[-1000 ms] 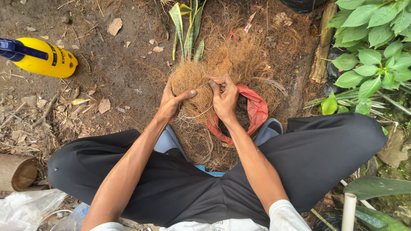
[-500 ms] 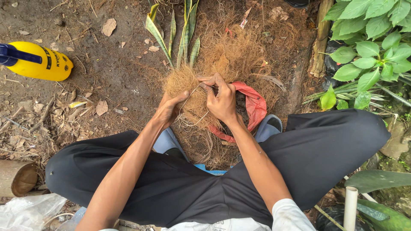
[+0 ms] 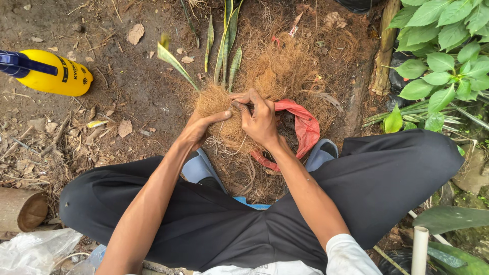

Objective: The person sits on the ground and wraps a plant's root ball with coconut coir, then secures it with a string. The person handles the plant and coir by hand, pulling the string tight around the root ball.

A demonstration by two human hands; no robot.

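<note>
I squat over a ball of brown coconut fibre point(image 3: 220, 109) wrapped around the base of a snake plant point(image 3: 224, 46) with long striped green leaves. My left hand point(image 3: 199, 127) cups the ball from the left and below. My right hand point(image 3: 259, 118) presses on its right side, fingers curled over the top and pinching pale string point(image 3: 232, 147) that loops around the fibre. A heap of loose fibre point(image 3: 285, 66) lies just behind, with a red plastic bag point(image 3: 305, 127) under it at the right.
A yellow spray bottle point(image 3: 56, 75) with a blue nozzle lies on the bare soil at the left. A cut log point(image 3: 20, 209) and clear plastic point(image 3: 35, 249) sit at lower left. Leafy green plants point(image 3: 443, 61) stand at right, and a white pipe point(image 3: 420, 249) rises at lower right.
The plant and fibre ball have tilted up and its leaves now stand further into view. My right hand shifted over the top of the ball, working the string.
</note>
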